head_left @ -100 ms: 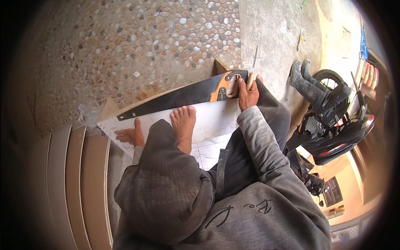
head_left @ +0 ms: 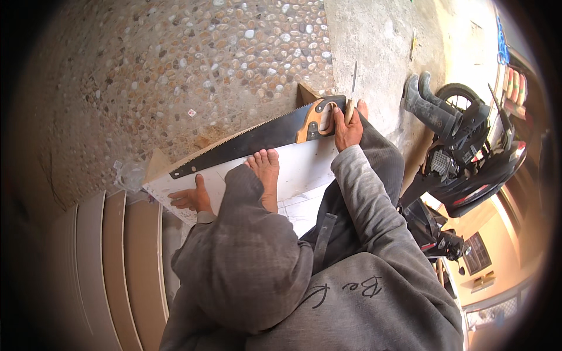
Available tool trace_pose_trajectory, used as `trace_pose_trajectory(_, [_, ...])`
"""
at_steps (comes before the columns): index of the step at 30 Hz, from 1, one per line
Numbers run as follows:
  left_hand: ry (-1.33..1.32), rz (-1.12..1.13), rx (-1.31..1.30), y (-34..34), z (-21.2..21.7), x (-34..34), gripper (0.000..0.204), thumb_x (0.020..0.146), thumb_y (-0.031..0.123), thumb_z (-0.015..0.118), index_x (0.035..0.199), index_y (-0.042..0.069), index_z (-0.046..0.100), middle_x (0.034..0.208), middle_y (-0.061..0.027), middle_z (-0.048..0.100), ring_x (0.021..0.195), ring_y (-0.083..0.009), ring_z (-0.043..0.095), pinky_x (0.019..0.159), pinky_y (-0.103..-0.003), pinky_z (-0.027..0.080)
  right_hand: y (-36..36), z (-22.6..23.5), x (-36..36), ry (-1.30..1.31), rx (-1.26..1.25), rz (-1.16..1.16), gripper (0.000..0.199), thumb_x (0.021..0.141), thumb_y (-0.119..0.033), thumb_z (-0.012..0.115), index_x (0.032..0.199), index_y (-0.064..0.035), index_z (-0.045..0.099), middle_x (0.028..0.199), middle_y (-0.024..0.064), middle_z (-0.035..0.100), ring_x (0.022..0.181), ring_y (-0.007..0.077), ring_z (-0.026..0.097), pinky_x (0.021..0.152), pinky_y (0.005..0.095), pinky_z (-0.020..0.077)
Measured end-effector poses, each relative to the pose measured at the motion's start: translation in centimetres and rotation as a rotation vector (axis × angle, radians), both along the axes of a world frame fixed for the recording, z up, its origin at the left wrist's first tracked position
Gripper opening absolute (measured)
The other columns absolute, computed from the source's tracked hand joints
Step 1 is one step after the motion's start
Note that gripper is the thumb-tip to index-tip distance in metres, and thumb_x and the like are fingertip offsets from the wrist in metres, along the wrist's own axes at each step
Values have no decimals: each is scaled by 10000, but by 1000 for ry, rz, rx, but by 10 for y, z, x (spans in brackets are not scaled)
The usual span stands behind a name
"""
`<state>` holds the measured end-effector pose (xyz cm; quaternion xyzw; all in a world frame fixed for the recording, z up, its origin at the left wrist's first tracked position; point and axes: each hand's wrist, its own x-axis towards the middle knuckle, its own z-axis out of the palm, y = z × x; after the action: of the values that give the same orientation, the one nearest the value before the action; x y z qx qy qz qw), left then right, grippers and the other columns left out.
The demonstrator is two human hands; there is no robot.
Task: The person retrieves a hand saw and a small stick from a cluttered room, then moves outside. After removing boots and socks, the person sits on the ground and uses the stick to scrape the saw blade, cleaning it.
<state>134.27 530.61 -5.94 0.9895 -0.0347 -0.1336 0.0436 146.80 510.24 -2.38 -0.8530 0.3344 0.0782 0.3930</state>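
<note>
A hand saw (head_left: 249, 140) with a dark blade and a wood-and-black handle lies along a white board (head_left: 304, 153), teeth facing away from me. My right hand (head_left: 349, 131) is closed around the pale wooden handle of a slim file (head_left: 354, 79), whose thin blade points away. That hand is right beside the saw's handle, its thumb near the grip. My left hand (head_left: 193, 196) is spread over the board's left part, just below the saw's tip, holding nothing. My bare foot (head_left: 267, 175) rests on the board against the blade's lower edge.
Several large panels (head_left: 143, 245) stand at the left, beside a crumpled clear plastic bag (head_left: 130, 174). Pebbled paving (head_left: 234, 58) lies ahead. Grey rubber boots (head_left: 430, 105) and a black motorcycle (head_left: 468, 169) are at the right.
The view has shifted slightly, so the saw's tip and my left hand sit a little lower and further right. My right hand keeps its hold on the file.
</note>
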Motion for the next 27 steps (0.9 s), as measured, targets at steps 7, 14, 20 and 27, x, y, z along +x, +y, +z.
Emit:
trace_pose_trajectory(7, [123, 810, -159, 174, 18, -32, 412, 751, 249, 592, 1081, 75, 417, 973, -169, 412, 941, -365, 416, 831, -564, 354, -3, -13, -24, -10, 72, -176, 244, 904, -225, 655, 1059, -38, 633, 888, 73, 685, 799, 125, 618, 744, 283, 497])
trace_pose_trajectory(14, [232, 1289, -153, 188, 4, -36, 643, 718, 378, 601, 1160, 51, 269, 1078, -223, 259, 1028, -415, 267, 880, -593, 270, -13, -18, -19, -93, 3, 16, 311, 878, -298, 663, 1058, -45, 636, 855, 180, 693, 774, 323, 686, 706, 387, 532])
trace_pose_trajectory(20, [229, 1282, -125, 184, 12, -34, 848, 689, 488, 609, 1227, 30, 141, 1167, -268, 128, 1102, -458, 138, 923, -618, 198, -35, -13, -23, -63, -43, 293, 573, 774, -312, 720, 1241, -27, 552, 987, 231, 670, 937, 386, 645, 846, 440, 499])
trace_pose_trajectory(27, [249, 1306, -113, 184, 18, -39, 1090, 655, 617, 618, 1306, 6, -7, 1271, -322, -25, 1188, -508, -11, 972, -648, 113, -26, -6, -26, -38, -37, 341, 530, 775, -287, 699, 1226, -41, 566, 966, 222, 678, 916, 379, 654, 837, 440, 507])
